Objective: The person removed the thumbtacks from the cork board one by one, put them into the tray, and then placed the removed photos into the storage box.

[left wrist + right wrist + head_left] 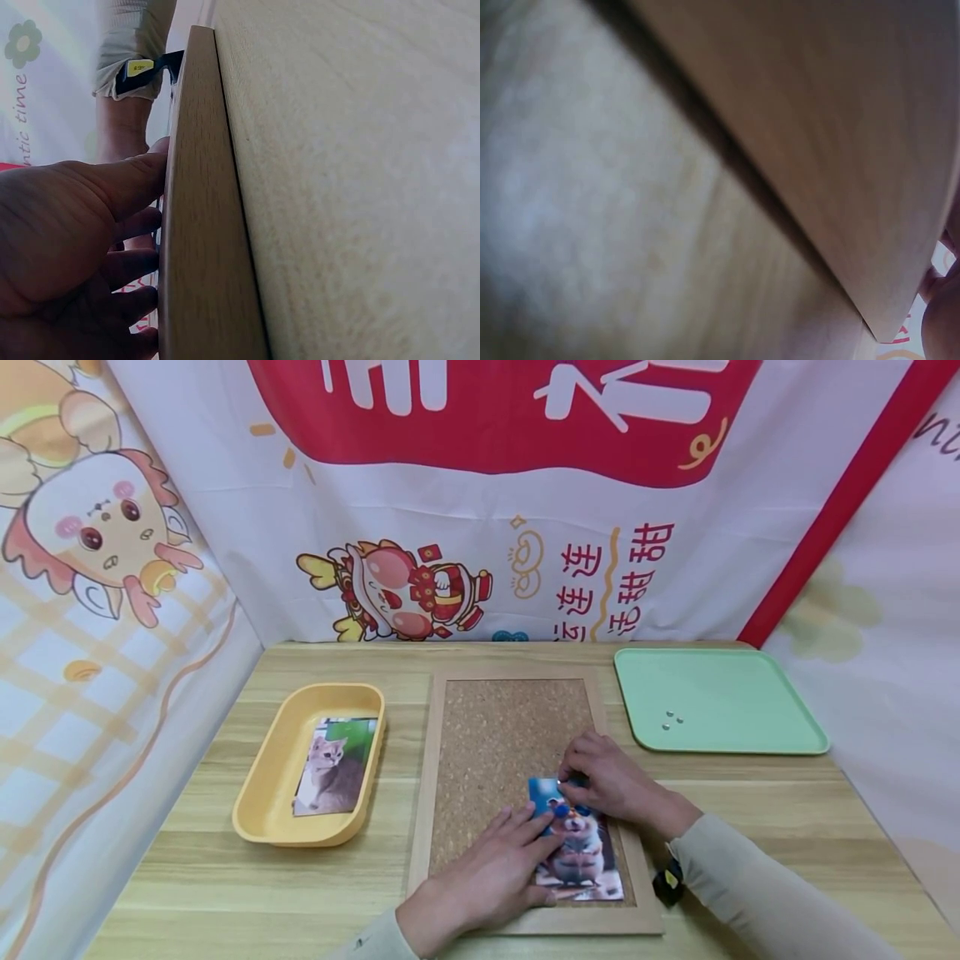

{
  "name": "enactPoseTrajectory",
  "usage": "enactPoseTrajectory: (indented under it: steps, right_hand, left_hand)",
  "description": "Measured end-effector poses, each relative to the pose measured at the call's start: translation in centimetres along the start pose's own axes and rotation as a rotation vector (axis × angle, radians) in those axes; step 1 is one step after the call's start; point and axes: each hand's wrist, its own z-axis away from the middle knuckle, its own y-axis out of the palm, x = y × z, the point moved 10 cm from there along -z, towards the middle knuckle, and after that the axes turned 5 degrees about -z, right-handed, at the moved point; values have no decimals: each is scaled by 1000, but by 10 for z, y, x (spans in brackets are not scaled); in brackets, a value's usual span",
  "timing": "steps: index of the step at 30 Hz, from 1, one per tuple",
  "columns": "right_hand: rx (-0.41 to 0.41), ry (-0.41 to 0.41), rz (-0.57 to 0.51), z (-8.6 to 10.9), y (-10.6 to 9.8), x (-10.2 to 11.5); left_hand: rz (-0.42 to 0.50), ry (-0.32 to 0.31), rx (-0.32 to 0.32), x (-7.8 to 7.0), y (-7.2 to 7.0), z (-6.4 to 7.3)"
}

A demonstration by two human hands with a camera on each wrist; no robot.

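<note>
A hamster photo lies on the lower right of the cork board. My left hand rests with straight, spread fingers over the photo's left side; the left wrist view has the same hand beside the board's wooden frame. At the photo's top edge, my right hand has thumb and index finger curled together around a small silver thumbtack, mostly hidden by the fingertips. In the right wrist view only a blurred edge of the hand shows, past the frame.
A yellow tray to the left holds a cat photo. At the back right, a green tray has three small silver tacks on it. The wooden table meets printed cloth walls at the back and sides.
</note>
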Motion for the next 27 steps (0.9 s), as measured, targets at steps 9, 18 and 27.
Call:
enactPoseTrajectory:
  steps: [9,18,27]
  right_hand:
    - [1,-15,8,0,0,1]
    - [-2,-19,23,0,0,2]
    - [-2,-34,59,-1,-1,5]
  left_hand:
    - [-3,3,-11,0,1,-1]
    - [9,-5,5,1,1,0]
    - [-1,2,-14,-1,-1,-1]
